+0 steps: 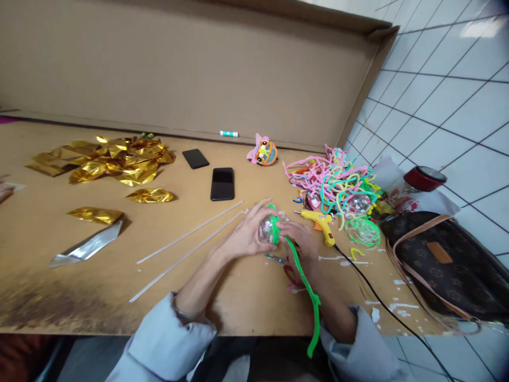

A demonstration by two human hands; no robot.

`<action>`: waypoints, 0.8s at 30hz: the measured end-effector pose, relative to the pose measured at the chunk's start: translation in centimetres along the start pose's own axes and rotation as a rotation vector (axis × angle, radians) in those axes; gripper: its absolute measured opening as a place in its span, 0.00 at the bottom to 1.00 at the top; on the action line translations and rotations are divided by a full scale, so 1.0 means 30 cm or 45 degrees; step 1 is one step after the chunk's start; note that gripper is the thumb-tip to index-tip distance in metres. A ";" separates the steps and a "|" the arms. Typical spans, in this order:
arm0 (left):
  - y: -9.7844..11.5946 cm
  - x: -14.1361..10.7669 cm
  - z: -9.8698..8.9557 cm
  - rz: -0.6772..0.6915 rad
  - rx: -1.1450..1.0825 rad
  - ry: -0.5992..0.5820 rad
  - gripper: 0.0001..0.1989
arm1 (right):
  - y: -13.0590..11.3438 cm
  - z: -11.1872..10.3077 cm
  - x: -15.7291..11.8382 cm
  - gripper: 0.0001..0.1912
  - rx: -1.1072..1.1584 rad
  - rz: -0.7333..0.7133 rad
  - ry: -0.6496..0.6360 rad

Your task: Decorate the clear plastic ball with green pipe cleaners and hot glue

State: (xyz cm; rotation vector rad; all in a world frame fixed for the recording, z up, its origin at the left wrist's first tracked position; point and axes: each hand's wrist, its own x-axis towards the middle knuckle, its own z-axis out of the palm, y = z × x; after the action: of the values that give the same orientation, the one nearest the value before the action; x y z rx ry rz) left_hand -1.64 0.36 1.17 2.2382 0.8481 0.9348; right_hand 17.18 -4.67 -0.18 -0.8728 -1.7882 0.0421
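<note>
My left hand (243,234) is wrapped round a clear plastic ball (265,230) held over the table. A fuzzy green pipe cleaner (305,278) runs round the ball, and its long tail hangs down past the table's front edge. My right hand (305,243) pinches the pipe cleaner against the ball's right side; its fingertips are partly hidden. Below the hands lie scissors (291,273) with red handles, partly covered by the right hand. A yellow glue gun (323,225) rests just right of my right hand, its nozzle pointing left.
Pipe cleaners (330,180) are heaped at the back right, near a handbag (441,265) and a red-lidded jar (423,179). Two clear sticks (186,233), two phones (222,184), gold foil (119,164) and a decorated ball (264,151) lie around. Another person's hand (5,192) shows at far left.
</note>
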 end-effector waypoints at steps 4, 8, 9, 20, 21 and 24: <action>0.000 0.001 0.005 0.016 0.027 0.024 0.34 | -0.012 -0.004 0.008 0.07 0.007 0.021 0.015; 0.002 0.000 0.013 -0.011 -0.009 0.051 0.34 | -0.023 -0.012 0.021 0.07 0.014 -0.003 -0.022; 0.001 -0.001 0.016 -0.018 -0.044 0.074 0.36 | -0.022 -0.012 0.022 0.07 0.021 -0.005 -0.027; -0.002 -0.001 0.026 -0.112 -0.235 0.085 0.39 | -0.006 0.008 0.021 0.07 0.027 0.023 0.070; 0.003 -0.001 0.023 -0.108 -0.221 0.085 0.38 | -0.007 0.008 0.022 0.06 0.033 0.016 0.080; 0.017 0.003 0.009 -0.093 -0.139 0.084 0.37 | -0.007 0.006 0.025 0.07 0.054 0.014 0.065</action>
State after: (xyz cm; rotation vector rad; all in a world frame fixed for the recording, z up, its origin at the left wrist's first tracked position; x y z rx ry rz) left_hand -1.21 0.04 1.41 2.0798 0.8812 1.0011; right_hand 16.82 -4.32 0.45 -0.8463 -1.7291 0.0642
